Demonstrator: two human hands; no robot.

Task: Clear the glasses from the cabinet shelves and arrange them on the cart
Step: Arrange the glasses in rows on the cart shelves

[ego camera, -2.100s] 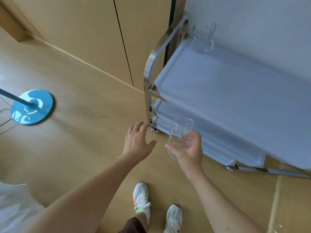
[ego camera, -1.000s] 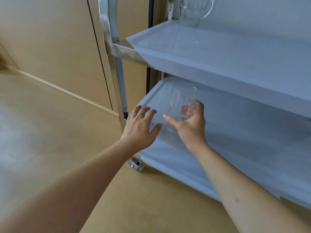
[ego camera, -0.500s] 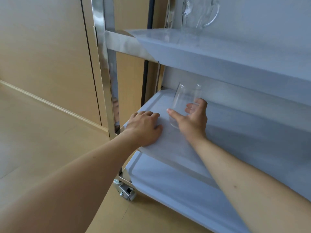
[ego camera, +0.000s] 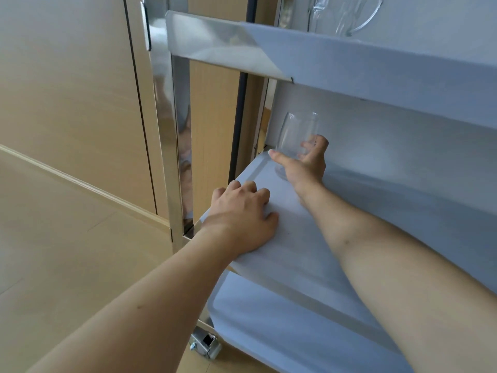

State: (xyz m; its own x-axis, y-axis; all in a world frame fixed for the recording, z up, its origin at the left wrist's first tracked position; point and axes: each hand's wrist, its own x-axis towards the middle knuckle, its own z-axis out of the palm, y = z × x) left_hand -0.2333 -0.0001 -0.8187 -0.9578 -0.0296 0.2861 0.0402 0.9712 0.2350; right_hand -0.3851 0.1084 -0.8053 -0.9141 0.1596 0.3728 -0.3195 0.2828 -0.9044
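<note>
A clear drinking glass (ego camera: 294,135) stands upright at the far left corner of the cart's middle shelf (ego camera: 295,238), its base on or just above the white surface. My right hand (ego camera: 306,164) holds it low down, thumb on the left side and fingers round the right. My left hand (ego camera: 242,219) rests palm down on the shelf's front left corner, fingers slightly bent, holding nothing. On the top shelf (ego camera: 376,68) above, a clear glass jug (ego camera: 347,12) with a handle stands at the back.
The cart's steel upright (ego camera: 174,146) and top rail stand just left of my hands. The bottom shelf (ego camera: 282,332) and a caster wheel (ego camera: 205,344) lie below. Wooden cabinet doors (ego camera: 72,90) and wooden floor (ego camera: 53,251) fill the left side.
My right hand has carried the glass deeper into the middle shelf, toward its back left corner. My left hand stays planted on the front corner while the view moved closer.
</note>
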